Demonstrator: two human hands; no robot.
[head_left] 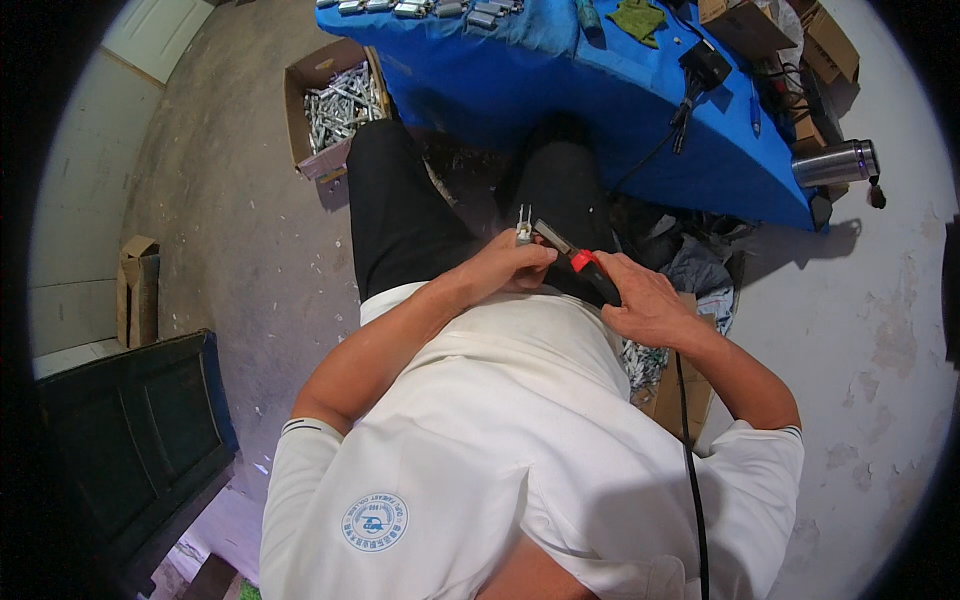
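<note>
My left hand (508,264) is closed in front of my waist. Between its thumb and fingers it pinches a small pale piece with two thin metal prongs (524,226) pointing away from me. My right hand (640,295) is wrapped round a black-handled tool (603,283) with a red collar and a flat metal shaft. The shaft slants up to the left, its end close beside the pronged piece. Whether they touch, I cannot tell. My left fingertips are partly hidden behind the thumb.
A blue-covered table (480,70) stands ahead, with silver metal parts (412,8) at its far left, a black adapter (705,66), and a steel flask (835,163) at the right. A cardboard box of metal parts (342,110) is left of my knee. A black cord (690,450) runs past my right forearm.
</note>
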